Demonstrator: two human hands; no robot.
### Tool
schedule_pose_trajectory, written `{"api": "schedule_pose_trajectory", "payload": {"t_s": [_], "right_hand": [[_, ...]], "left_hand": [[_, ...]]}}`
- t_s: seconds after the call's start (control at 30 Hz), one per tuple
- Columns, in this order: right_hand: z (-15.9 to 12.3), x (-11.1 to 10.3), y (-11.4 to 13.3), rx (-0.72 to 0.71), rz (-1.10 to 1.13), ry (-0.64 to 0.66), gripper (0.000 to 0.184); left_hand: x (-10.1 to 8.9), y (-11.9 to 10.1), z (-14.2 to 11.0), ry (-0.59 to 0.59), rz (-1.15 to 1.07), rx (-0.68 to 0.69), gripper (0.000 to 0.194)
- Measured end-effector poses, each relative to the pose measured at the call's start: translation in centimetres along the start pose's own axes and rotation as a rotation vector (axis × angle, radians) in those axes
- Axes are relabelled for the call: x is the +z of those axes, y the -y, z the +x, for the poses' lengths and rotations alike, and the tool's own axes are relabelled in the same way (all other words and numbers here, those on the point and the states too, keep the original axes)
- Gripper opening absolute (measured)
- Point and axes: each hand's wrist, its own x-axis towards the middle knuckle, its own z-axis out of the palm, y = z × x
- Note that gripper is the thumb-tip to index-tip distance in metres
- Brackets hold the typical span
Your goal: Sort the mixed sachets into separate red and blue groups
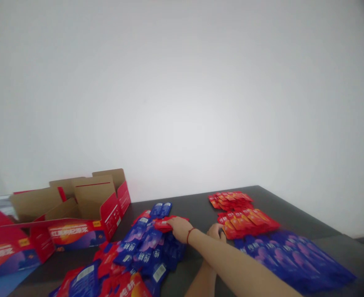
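Note:
My right hand [181,229] reaches left across my left forearm, a thin red string round its wrist. Its fingers are closed on a red packet [162,225] at the top of a mixed heap. Blue packets [145,243] and more red packets [110,264] lie loose in that heap. My left hand [215,233], partly hidden by the right forearm, is curled beside the left edge of a row of overlapping red packets [247,222]. What its fingers hold, if anything, cannot be made out.
Behind that row lies another row of red packets [231,201]; in front of it are overlapping blue packets [287,258]. Open printed cardboard boxes [76,235] stand on the left of the dark table [194,208]. A white wall [182,103] rises behind.

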Motion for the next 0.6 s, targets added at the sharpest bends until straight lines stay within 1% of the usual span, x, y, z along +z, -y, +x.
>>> {"api": "schedule_pose_trajectory", "payload": {"t_s": [0.1,0.2,0.27,0.33,0.4,0.47,0.53,0.57,0.6], "right_hand": [[-1.4,-1.2,-0.4,0.026,0.036,-0.038,0.028],[-4.0,-3.0,-0.6,0.078,0.148,-0.124,0.027],[-6.5,-4.1,-1.0,0.142,0.224,-0.188,0.025],[-9.5,-4.6,-1.5,0.206,0.315,-0.233,0.025],[-12.7,-4.6,-2.2,0.273,0.466,-0.238,0.027],[-15.5,-3.9,-2.9,0.347,0.55,-0.192,0.028],[-17.6,-3.1,-3.3,0.404,0.493,-0.123,0.029],[-18.2,-2.6,-3.4,0.418,0.441,-0.1,0.03],[-18.5,-2.2,-3.4,0.424,0.395,-0.089,0.03]], "left_hand": [[-0.3,-0.3,0.2,0.029,0.01,0.031,0.028],[-1.0,-0.8,-0.4,0.061,0.016,0.07,0.031],[-1.7,-1.2,-1.7,0.089,0.026,0.093,0.034],[-2.9,-1.5,-3.6,0.115,0.044,0.108,0.036],[-4.7,-1.8,-6.2,0.161,0.116,0.148,0.039],[-7.2,-2.3,-8.8,0.288,0.304,0.261,0.04],[-10.2,-2.9,-10.9,0.417,0.44,0.359,0.033],[-11.8,-3.2,-11.7,0.436,0.518,0.351,0.028],[-13.2,-3.4,-12.2,0.421,0.61,0.287,0.024]]}}
